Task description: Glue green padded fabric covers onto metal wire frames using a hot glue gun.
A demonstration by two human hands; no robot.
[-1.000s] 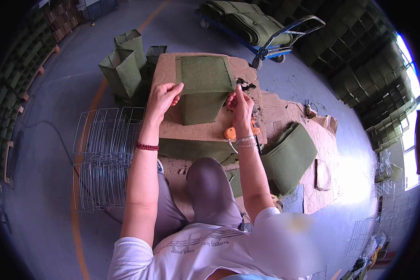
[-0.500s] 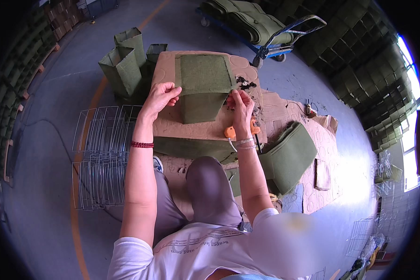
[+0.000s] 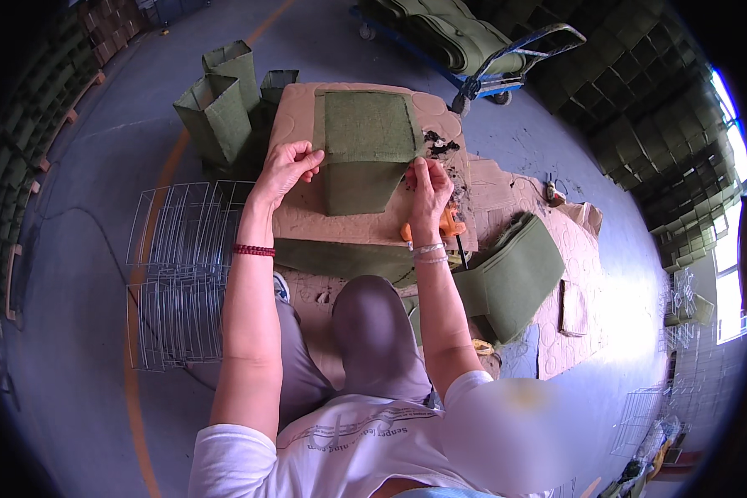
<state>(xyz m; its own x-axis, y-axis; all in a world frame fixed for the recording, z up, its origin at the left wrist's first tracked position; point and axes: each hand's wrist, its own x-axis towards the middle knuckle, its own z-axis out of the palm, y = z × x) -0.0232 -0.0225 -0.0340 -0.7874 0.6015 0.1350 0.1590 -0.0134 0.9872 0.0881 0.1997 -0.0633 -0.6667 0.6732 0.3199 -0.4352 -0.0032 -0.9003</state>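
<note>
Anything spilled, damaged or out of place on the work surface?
Yes: black scraps lie on the cardboard beside the green fabric, just beyond the right hand. They stand out as dark litter on plain brown; what they are is unclear.

This is a workshop or small factory floor that doubles as storage. Open-topped green boxes [image 3: 216,124] stand beside a low, cardboard-covered bench [image 3: 292,123], which carries a green fabric piece [image 3: 369,124]. Wire frames [image 3: 183,319] are stacked on the grey floor [image 3: 66,365], where an orange line [image 3: 134,407] runs (a marking more usual in industry than at home). Tall green stacks [image 3: 639,108] line the right side, and a blue trolley [image 3: 498,87] bears folded green sheets [image 3: 448,37].
</note>
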